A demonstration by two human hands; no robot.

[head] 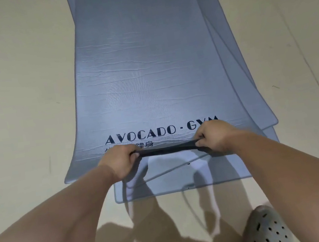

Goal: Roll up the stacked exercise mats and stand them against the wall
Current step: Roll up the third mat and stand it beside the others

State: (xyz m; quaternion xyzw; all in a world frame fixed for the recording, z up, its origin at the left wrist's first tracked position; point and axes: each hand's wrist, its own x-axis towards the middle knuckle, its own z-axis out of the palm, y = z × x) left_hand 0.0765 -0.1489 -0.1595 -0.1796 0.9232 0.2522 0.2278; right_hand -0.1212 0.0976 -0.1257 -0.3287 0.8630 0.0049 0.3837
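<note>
A stack of blue-grey exercise mats lies flat on the floor, running away from me. The top mat [144, 77] carries the print "AVOCADO · GYM" near its close end. The lower mats [253, 91] stick out on the right and at the near end. My left hand [119, 161] and my right hand [214, 137] each grip one end of a dark strap [167, 151], which is stretched taut between them just above the top mat's near edge. Both fists are curled round it.
Pale smooth floor [17, 89] surrounds the mats on both sides. My grey perforated clog [268, 228] stands at the lower right, close to the nearest mat's edge. Shadows of my arms fall across the floor in front of me.
</note>
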